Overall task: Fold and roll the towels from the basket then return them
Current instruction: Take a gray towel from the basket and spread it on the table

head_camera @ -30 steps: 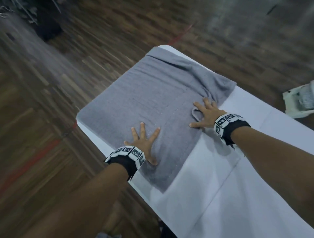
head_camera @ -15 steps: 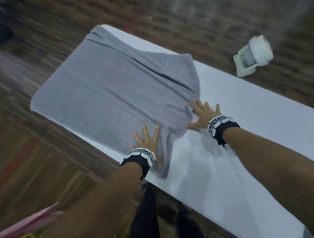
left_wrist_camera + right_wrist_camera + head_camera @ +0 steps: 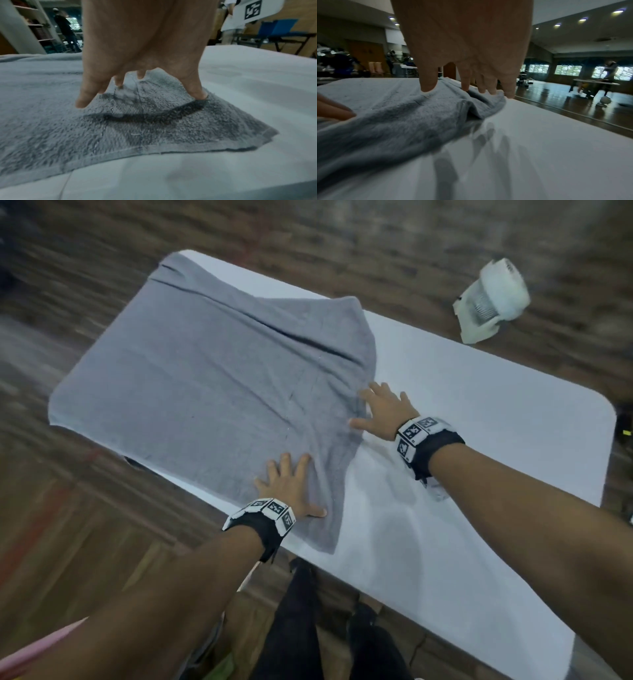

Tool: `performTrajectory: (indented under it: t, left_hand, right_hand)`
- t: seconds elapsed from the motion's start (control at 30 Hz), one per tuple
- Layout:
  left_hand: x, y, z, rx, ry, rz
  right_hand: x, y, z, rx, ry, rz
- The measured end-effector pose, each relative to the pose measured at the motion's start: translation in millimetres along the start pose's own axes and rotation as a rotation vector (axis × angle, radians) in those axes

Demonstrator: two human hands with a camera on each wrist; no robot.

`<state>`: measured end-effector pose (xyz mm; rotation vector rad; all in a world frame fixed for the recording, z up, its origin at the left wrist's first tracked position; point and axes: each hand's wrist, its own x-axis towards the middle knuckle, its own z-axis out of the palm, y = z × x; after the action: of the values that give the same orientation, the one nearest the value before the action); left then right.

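Both hands lie flat with fingers spread on the grey towel (image 3: 205, 392) — left hand (image 3: 291, 491) at its near edge, right hand (image 3: 383, 412) at its side edge — gripping nothing.

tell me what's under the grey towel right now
The grey towel lies spread on the white table, with the left hand and right hand flat on its near edge. The tabletop beneath is covered, so anything under it cannot be seen.
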<state>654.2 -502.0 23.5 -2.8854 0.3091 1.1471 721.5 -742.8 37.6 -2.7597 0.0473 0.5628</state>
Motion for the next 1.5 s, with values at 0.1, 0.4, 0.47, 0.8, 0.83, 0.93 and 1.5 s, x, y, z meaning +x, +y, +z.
performTrajectory:
  t: [0.1,0.4,0.47,0.8,0.83,0.93,1.5]
  left_hand:
    - [10,-27,-6,-0.068,0.029,0.030]
    - [42,-69,-13,0.032,-0.015,0.094]
    - [43,-69,-11,0.025,-0.014,0.129]
    - [39,-29,-2,0.069,-0.024,0.148]
    - [36,-22,-1,0.084,-0.030,0.144]
    - [29,-5,3,0.107,-0.040,0.136]
    - [-21,161,63,0.239,-0.014,0.195]
  right_hand:
    - [44,-29,-8,-0.027,-0.011,-0.055]
    - [141,-89,0,-0.143,-0.152,-0.101]
    - [145,-95,5,-0.174,-0.223,-0.043]
    - [118,-47,7,-0.185,-0.354,0.089]
    - [114,-43,6,-0.175,-0.354,0.093]
    - [102,-35,3,-0.140,-0.373,0.096]
    - [-27,126,16,-0.029,-0.301,0.247]
